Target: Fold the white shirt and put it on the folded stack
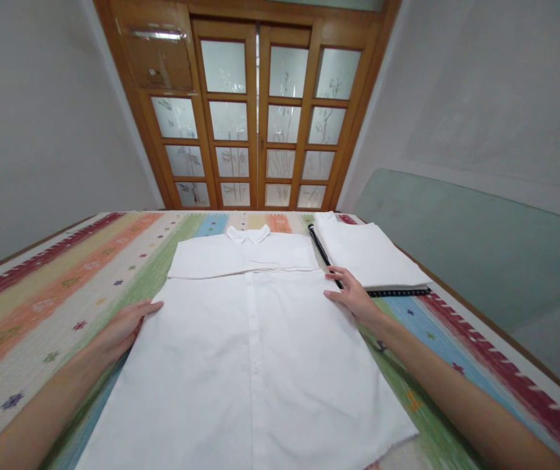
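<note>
A white button-up shirt (250, 339) lies flat, front up, on a striped multicoloured cloth (64, 287), collar at the far end and both sleeves folded across the chest. My left hand (126, 323) rests at the shirt's left edge, fingers stretched out flat. My right hand (351, 294) lies at the shirt's right edge, fingers extended and touching the fabric. Neither hand holds anything.
A stack of folded white cloth (368, 251) sits to the right of the shirt on a black L-shaped ruler (324, 254). Wooden doors with frosted glass panes (258, 111) stand beyond the far edge. Walls close in on both sides.
</note>
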Demonstrator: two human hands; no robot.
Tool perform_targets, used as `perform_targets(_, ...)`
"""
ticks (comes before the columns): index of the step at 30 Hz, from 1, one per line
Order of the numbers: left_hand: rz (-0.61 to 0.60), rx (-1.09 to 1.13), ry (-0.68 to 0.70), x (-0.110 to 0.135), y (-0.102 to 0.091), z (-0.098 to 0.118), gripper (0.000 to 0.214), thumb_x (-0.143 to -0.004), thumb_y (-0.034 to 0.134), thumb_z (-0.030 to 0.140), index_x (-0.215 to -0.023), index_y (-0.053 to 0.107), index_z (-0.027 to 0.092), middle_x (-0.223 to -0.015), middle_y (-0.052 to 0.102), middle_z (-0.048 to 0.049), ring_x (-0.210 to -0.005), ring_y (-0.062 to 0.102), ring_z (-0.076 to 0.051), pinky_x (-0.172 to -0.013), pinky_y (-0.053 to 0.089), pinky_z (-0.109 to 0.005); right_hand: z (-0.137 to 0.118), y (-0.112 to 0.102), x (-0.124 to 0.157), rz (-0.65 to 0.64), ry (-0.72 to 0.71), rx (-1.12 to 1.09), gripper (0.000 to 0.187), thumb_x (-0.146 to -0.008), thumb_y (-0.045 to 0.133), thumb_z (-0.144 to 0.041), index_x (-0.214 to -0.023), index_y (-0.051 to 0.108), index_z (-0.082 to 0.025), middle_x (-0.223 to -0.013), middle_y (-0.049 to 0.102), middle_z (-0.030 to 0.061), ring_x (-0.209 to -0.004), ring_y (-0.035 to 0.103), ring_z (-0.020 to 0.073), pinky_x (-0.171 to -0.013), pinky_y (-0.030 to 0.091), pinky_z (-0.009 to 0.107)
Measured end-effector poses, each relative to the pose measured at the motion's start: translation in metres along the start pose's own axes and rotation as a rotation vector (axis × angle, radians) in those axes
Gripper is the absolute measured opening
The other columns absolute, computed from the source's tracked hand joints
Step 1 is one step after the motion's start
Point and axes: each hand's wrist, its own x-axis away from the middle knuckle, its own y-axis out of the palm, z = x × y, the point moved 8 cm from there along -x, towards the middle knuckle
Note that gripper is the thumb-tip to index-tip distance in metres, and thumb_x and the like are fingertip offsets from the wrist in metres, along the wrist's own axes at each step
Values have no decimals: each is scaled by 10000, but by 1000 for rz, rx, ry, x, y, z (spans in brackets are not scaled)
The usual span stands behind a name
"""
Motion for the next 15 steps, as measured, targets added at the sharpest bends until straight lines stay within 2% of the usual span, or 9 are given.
perform_targets(4, -89, 4, -54, 2, 4, -6, 86, -710, 724, 162, -778, 672, 149, -733, 749, -86, -587, 708, -232, -520, 584, -279, -4, 13, 10, -161, 43, -159, 857, -581, 841, -276, -1342, 459, -378, -1435, 486, 53, -1253, 496, 261, -848, 543, 357)
perform_targets(8, -164, -47, -81, 11, 12, -11, 167, -673, 778, 189, -797, 676, 142, -770, 756, -117, -603, 717, -260, -537, 599, -312, -3, 20, 14, -277, 49, -202, 791, -596, 856, -305, -1311, 520, -337, -1421, 520, 66, -1275, 492, 283, -974, 475, 446)
perform_targets(12, -116, -31, -44, 15, 7, -12, 167, -689, 781, 199, -796, 663, 147, -753, 754, -105, -582, 712, -249, -527, 595, -304, -3, 7, 8, -170, -77, -164, 608, -602, 859, -368, -1165, 649, -275, -1299, 631, 75, -1292, 479, 275, -1092, 348, 459)
perform_targets(15, -62, -10, -3, 13, 1, -10, 115, -725, 748, 162, -788, 653, 147, -743, 751, -99, -547, 699, -220, -515, 589, -280, 0, -5, 6, -52, -89, -167, 501, -598, 848, -387, -1057, 696, -254, -1265, 650, 68, -1247, 513, 273, -1067, 376, 431)
